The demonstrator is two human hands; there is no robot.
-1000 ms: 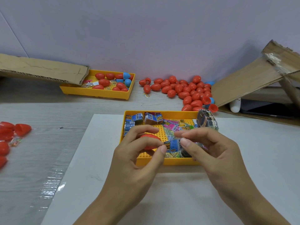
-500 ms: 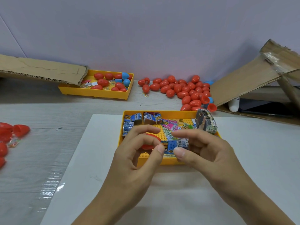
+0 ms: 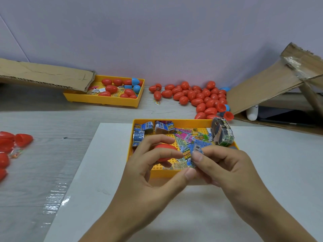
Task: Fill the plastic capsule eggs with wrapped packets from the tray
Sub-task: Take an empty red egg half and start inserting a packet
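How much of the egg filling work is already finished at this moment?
Looks done: closed red eggs piled by the wall, though their contents cannot be seen. In hand: the left hand holds a red egg half, and the right hand pinches a wrapped packet beside it. Left: many packets in the near tray and open halves at far left.

**What the hands and the frame edges hide**

The left hand [image 3: 148, 173] curls round a red egg half [image 3: 163, 151]; its fingers cover most of the shell, so its open side cannot be seen. The packet [image 3: 189, 155] pinched beside it is partly behind the right hand [image 3: 225, 168], and its print is too small to read. Left of the grip, red eggs [image 3: 7, 147] are cut by the frame edge. Beyond it, a cardboard flap [image 3: 45, 74] covers the far tray [image 3: 104, 100] corner.
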